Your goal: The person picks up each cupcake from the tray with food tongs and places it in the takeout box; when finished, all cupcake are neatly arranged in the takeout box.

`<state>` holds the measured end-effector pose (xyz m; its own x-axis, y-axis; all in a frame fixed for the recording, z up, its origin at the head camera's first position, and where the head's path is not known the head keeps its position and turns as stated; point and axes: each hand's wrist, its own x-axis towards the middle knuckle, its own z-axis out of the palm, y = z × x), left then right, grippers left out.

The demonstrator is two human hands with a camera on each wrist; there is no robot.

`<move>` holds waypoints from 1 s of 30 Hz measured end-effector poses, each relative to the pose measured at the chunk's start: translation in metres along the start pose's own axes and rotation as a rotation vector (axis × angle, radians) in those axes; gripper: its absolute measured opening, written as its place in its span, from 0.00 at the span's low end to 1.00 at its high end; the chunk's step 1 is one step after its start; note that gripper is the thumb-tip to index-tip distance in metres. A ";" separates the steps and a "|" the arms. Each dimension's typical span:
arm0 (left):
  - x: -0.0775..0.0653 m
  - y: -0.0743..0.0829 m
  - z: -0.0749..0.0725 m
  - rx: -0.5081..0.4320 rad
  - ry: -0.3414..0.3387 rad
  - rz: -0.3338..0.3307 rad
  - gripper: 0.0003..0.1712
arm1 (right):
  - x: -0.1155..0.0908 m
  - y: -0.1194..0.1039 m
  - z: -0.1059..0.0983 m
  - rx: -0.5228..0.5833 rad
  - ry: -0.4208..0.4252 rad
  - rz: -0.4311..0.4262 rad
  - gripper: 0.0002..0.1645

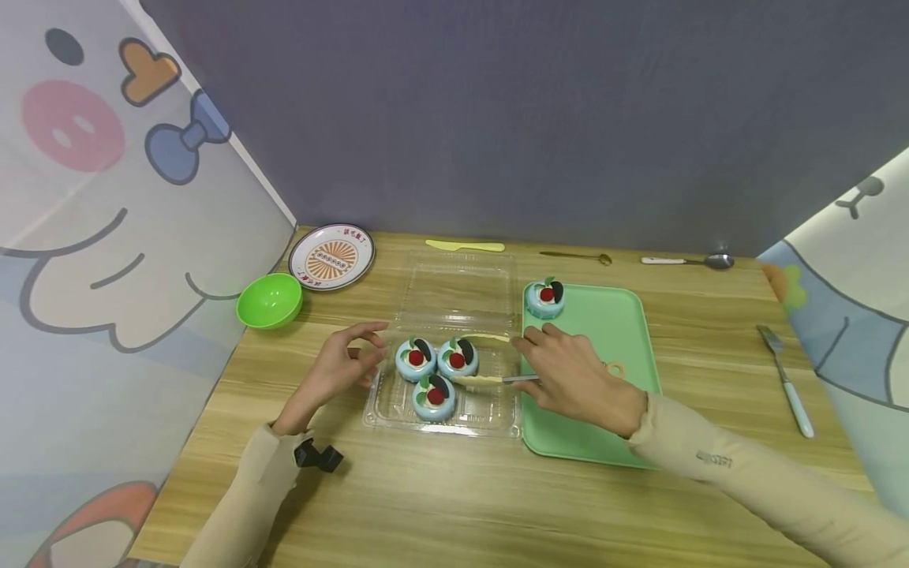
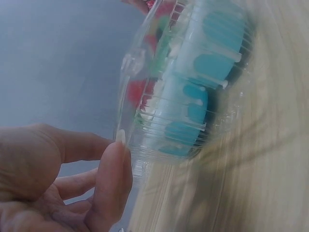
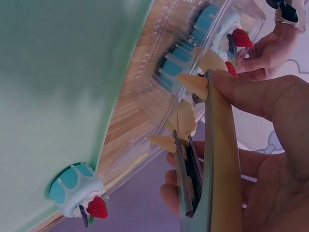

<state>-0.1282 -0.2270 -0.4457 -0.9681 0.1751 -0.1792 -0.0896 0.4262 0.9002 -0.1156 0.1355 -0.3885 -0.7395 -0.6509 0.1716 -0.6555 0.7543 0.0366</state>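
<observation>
My right hand point(image 1: 578, 383) holds a pair of food tongs point(image 3: 224, 159) with cream-coloured scalloped tips. Their two arms stand apart, the tips point(image 1: 477, 381) over the clear plastic box point(image 1: 490, 430) beside the cakes, with nothing between them. Inside the box sit three light-blue toy cakes point(image 1: 434, 398), each topped with a red berry, a green leaf and a dark disc. At the box's left side, my left hand point(image 1: 339, 364) pinches its rim between thumb and finger, as the left wrist view shows. A fourth cake point(image 1: 545, 299) stands on the green tray's point(image 1: 604, 442) far left corner.
The box's lid point(image 1: 460, 288) lies folded back behind it. Left of it are a green bowl point(image 1: 270, 301) and a patterned plate point(image 1: 331, 257). Along the back lie a yellow knife point(image 1: 465, 246) and two spoons point(image 1: 717, 261); a fork point(image 1: 794, 394) lies far right.
</observation>
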 end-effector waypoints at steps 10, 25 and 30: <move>0.001 -0.003 -0.001 -0.003 -0.002 0.006 0.30 | -0.002 0.001 0.002 0.020 0.000 0.003 0.37; 0.000 -0.004 -0.001 -0.025 -0.007 -0.011 0.29 | -0.004 0.002 0.004 0.044 0.005 0.018 0.39; 0.001 -0.004 -0.001 -0.023 0.000 -0.002 0.30 | -0.007 0.005 0.001 0.035 0.012 0.025 0.41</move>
<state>-0.1289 -0.2296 -0.4490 -0.9680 0.1737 -0.1813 -0.0973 0.4059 0.9087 -0.1135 0.1435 -0.3905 -0.7536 -0.6310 0.1838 -0.6423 0.7664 -0.0023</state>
